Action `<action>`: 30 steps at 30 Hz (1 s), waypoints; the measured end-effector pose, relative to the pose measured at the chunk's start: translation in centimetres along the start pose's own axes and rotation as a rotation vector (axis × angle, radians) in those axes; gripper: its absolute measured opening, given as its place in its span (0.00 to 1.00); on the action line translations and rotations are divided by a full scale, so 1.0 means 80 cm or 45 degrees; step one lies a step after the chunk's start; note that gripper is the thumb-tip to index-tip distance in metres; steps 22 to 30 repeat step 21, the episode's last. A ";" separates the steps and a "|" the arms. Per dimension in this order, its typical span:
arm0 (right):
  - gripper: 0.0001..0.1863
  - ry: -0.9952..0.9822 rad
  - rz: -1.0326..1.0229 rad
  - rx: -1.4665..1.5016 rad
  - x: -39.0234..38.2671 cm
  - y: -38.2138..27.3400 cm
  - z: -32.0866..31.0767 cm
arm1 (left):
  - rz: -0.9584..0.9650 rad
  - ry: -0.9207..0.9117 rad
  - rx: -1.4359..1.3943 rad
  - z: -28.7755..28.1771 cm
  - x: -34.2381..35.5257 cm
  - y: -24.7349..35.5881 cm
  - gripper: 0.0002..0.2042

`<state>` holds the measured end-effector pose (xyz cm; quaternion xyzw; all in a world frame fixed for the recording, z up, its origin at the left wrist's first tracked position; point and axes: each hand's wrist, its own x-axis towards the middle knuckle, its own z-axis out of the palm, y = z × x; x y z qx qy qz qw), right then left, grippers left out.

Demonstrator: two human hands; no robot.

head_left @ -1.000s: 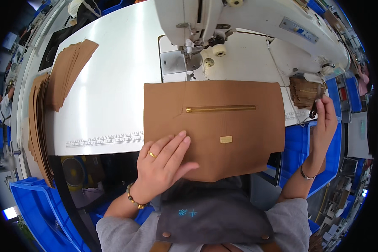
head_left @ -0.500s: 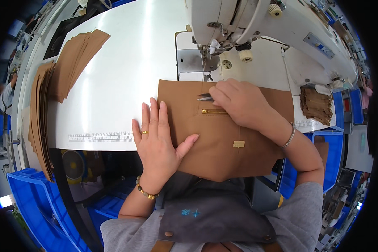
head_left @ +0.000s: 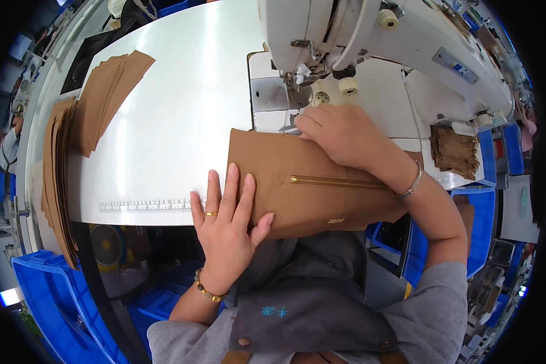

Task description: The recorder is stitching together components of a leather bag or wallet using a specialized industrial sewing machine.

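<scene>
The right hand point(head_left: 340, 134) is covering the upper right part of the brown panel point(head_left: 297, 182), so the far end of the brass zipper point(head_left: 333, 181) is disappearing under the wrist; the needle of the sewing machine point(head_left: 370, 36) is hiding behind that hand's fingertips, and the machine's top is running off the upper edge; the left hand point(head_left: 227, 221) is masking the panel's lower left corner; right of the machine, the small stack of brown pieces point(head_left: 452, 148) is blurring into one mass; left of the machine, the brown stack point(head_left: 57, 182) is bending into the dark rim.
</scene>
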<state>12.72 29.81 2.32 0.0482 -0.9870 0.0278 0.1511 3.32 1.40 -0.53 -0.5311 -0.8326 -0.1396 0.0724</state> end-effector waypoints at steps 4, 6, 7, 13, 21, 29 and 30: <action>0.10 -0.039 0.190 -0.020 -0.031 0.006 0.000 | 0.009 0.066 0.033 0.005 -0.002 -0.002 0.32; 0.11 0.038 0.413 -0.077 -0.080 0.018 -0.028 | 0.016 0.082 0.045 0.009 -0.002 -0.003 0.32; 0.12 0.084 0.525 -0.107 -0.105 0.021 -0.040 | 0.016 0.106 0.054 0.011 -0.002 -0.003 0.32; 0.12 0.148 0.725 -0.420 -0.201 0.042 -0.092 | 0.050 0.145 0.064 0.020 -0.005 -0.003 0.32; 0.28 -0.316 0.756 0.322 -0.109 -0.012 -0.054 | -0.008 0.167 -0.003 0.037 -0.004 -0.013 0.37; 0.28 -0.316 0.756 0.322 -0.109 -0.012 -0.054 | -0.008 0.167 -0.003 0.037 -0.004 -0.013 0.37; 0.28 -0.316 0.756 0.322 -0.109 -0.012 -0.054 | -0.008 0.167 -0.003 0.037 -0.004 -0.013 0.37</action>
